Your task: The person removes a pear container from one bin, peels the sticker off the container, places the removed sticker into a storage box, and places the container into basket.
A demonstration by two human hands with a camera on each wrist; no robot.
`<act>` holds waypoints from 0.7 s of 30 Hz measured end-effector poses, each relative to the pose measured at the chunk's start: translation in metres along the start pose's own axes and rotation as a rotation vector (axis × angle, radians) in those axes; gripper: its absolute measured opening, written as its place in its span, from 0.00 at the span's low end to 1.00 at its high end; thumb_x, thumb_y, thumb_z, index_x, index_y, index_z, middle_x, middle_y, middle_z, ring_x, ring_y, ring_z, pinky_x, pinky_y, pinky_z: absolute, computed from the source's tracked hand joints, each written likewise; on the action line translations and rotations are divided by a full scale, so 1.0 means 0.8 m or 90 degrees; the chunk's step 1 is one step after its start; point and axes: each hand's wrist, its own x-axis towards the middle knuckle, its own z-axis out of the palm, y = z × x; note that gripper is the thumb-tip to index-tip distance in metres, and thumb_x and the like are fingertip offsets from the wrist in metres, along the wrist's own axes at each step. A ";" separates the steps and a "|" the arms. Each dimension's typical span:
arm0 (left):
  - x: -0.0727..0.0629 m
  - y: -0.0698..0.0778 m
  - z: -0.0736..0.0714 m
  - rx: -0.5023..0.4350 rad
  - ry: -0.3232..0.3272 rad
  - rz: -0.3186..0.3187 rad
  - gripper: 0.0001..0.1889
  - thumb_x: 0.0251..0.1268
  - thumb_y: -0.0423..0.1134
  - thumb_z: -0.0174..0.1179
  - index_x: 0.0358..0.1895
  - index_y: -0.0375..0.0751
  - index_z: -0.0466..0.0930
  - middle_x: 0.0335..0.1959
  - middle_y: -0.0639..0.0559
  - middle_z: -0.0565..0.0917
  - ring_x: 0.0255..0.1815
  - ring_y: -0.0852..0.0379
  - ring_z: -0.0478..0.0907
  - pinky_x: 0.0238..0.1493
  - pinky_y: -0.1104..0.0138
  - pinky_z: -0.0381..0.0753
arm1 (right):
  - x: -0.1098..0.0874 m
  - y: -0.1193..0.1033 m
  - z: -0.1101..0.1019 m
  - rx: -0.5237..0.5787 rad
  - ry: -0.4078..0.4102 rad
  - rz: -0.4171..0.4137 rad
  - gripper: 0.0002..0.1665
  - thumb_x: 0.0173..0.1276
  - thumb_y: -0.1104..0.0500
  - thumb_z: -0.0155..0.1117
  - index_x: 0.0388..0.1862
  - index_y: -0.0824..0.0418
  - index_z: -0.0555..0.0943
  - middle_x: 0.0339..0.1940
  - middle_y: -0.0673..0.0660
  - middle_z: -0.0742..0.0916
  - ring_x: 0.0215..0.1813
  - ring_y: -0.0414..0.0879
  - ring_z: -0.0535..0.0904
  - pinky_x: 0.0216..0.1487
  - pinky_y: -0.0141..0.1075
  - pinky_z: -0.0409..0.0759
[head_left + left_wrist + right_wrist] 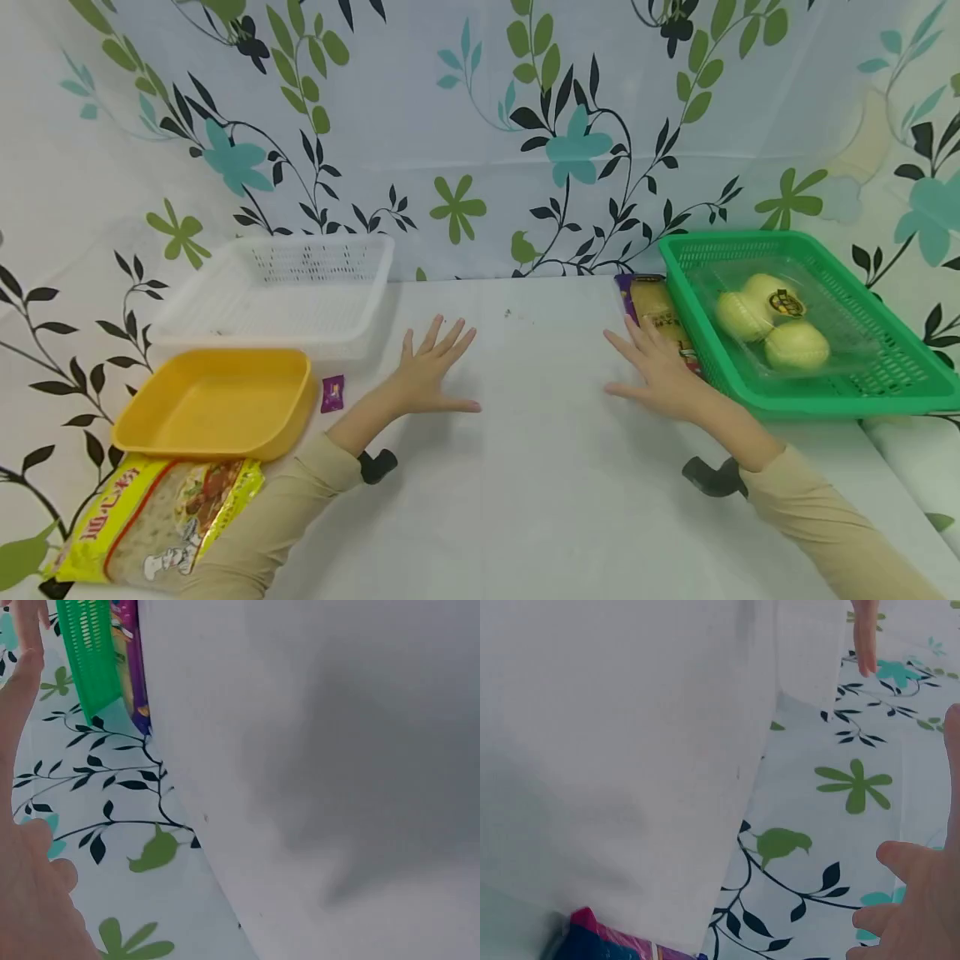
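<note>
My left hand is held over the white table, fingers straight and spread, with nothing in it. Nearest to it is a small purple packet beside a yellow tray. Also spread and holding nothing, my right hand overlaps a purple and gold packet in the head view. That packet lies along the left side of a green basket. A clear plastic box with three pale yellow round items sits in the basket. The wrist views show the hands only partly.
At the back left stands a white basket, just behind the yellow tray. A yellow printed food bag lies in front of the tray, partly behind my left sleeve. A cloth with leaves and flowers hangs behind the table.
</note>
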 end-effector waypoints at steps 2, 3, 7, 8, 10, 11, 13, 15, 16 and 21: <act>0.007 0.013 -0.002 -0.021 0.009 0.010 0.56 0.40 0.72 0.55 0.71 0.50 0.40 0.71 0.52 0.38 0.67 0.50 0.21 0.54 0.38 0.26 | -0.006 0.006 -0.013 0.014 0.014 -0.002 0.45 0.60 0.42 0.57 0.69 0.62 0.54 0.68 0.70 0.48 0.67 0.63 0.31 0.56 0.65 0.35; 0.011 0.020 -0.004 -0.033 0.014 0.018 0.56 0.41 0.72 0.56 0.71 0.50 0.40 0.71 0.52 0.38 0.67 0.51 0.21 0.54 0.38 0.26 | -0.010 0.009 -0.019 0.020 0.021 -0.005 0.45 0.61 0.42 0.57 0.69 0.63 0.54 0.68 0.71 0.48 0.67 0.63 0.31 0.55 0.66 0.35; 0.028 0.052 -0.010 -0.062 0.028 0.054 0.53 0.43 0.70 0.56 0.71 0.53 0.40 0.71 0.53 0.38 0.67 0.52 0.21 0.54 0.38 0.25 | -0.023 0.026 -0.042 0.034 0.056 -0.012 0.44 0.63 0.44 0.55 0.69 0.64 0.51 0.68 0.72 0.47 0.66 0.65 0.30 0.54 0.67 0.35; 0.033 0.059 -0.012 -0.069 0.032 0.063 0.53 0.43 0.69 0.57 0.71 0.54 0.41 0.70 0.53 0.38 0.67 0.53 0.21 0.54 0.38 0.24 | -0.026 0.030 -0.047 0.035 0.063 -0.011 0.43 0.64 0.44 0.54 0.69 0.64 0.51 0.67 0.73 0.47 0.66 0.66 0.30 0.54 0.67 0.35; 0.042 0.073 -0.013 -0.081 0.040 0.079 0.51 0.43 0.69 0.57 0.70 0.56 0.42 0.70 0.54 0.38 0.66 0.54 0.20 0.54 0.38 0.24 | -0.032 0.039 -0.054 0.037 0.075 -0.006 0.42 0.65 0.45 0.53 0.69 0.64 0.49 0.67 0.73 0.46 0.65 0.67 0.30 0.54 0.67 0.35; 0.047 0.080 -0.013 -0.083 0.043 0.085 0.51 0.44 0.68 0.57 0.70 0.57 0.43 0.70 0.55 0.38 0.66 0.55 0.21 0.54 0.38 0.24 | -0.035 0.042 -0.058 0.040 0.079 0.003 0.42 0.66 0.46 0.53 0.70 0.64 0.49 0.67 0.73 0.46 0.65 0.67 0.30 0.53 0.68 0.35; 0.056 0.093 -0.012 -0.095 0.043 0.092 0.50 0.44 0.68 0.57 0.70 0.58 0.43 0.70 0.56 0.37 0.66 0.56 0.20 0.54 0.39 0.24 | -0.041 0.050 -0.064 0.043 0.082 0.017 0.42 0.66 0.46 0.51 0.70 0.64 0.47 0.67 0.74 0.45 0.65 0.68 0.29 0.53 0.67 0.35; 0.065 0.106 -0.008 -0.106 0.039 0.094 0.51 0.44 0.68 0.57 0.70 0.58 0.41 0.70 0.58 0.36 0.66 0.58 0.21 0.54 0.40 0.23 | -0.047 0.059 -0.070 0.050 0.084 0.028 0.42 0.67 0.47 0.50 0.70 0.65 0.46 0.66 0.75 0.44 0.65 0.68 0.28 0.53 0.68 0.33; 0.069 0.113 -0.006 -0.113 0.039 0.094 0.51 0.44 0.68 0.57 0.70 0.57 0.41 0.70 0.59 0.36 0.67 0.59 0.22 0.55 0.41 0.22 | -0.050 0.064 -0.073 0.054 0.086 0.034 0.42 0.67 0.47 0.50 0.70 0.65 0.46 0.66 0.76 0.44 0.64 0.69 0.28 0.53 0.67 0.32; 0.095 0.152 0.004 -0.190 0.066 0.095 0.54 0.43 0.66 0.60 0.70 0.48 0.42 0.70 0.57 0.43 0.68 0.63 0.33 0.60 0.47 0.26 | -0.066 0.096 -0.090 0.080 0.117 0.054 0.40 0.70 0.50 0.46 0.69 0.70 0.44 0.65 0.78 0.44 0.64 0.71 0.30 0.55 0.64 0.30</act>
